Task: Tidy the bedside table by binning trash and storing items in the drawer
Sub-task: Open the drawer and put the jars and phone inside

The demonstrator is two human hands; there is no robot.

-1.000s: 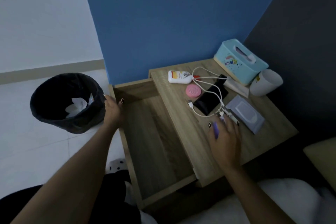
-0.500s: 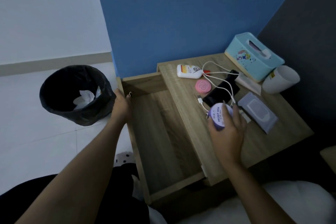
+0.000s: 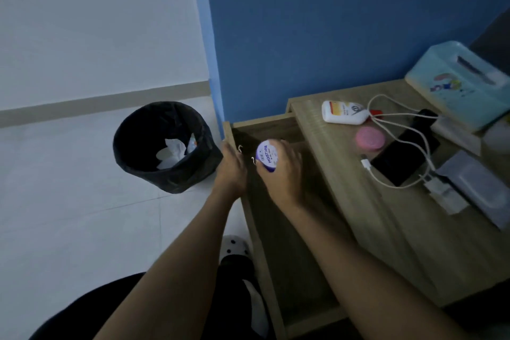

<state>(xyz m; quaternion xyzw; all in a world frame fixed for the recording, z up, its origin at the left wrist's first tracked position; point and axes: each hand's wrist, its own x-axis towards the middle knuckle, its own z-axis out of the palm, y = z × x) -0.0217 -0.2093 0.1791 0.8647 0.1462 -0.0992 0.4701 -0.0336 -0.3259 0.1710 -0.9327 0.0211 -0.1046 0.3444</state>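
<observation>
My right hand (image 3: 281, 174) is wrapped around a small round jar with a white and purple printed lid (image 3: 267, 156), carried over the far left corner of the open wooden drawer (image 3: 278, 232). My left hand (image 3: 231, 167) lies flat on the drawer's left rim, gripping nothing I can see. The risk, as I judge it, is that the jar sits close to that rim, with the black-lined round bin (image 3: 165, 146) on the floor just beyond; a careless release could tip it over the side or let it roll. The white charging cable (image 3: 397, 143) looped over the black phone (image 3: 405, 154) on the tabletop (image 3: 386, 229) could snag later.
</observation>
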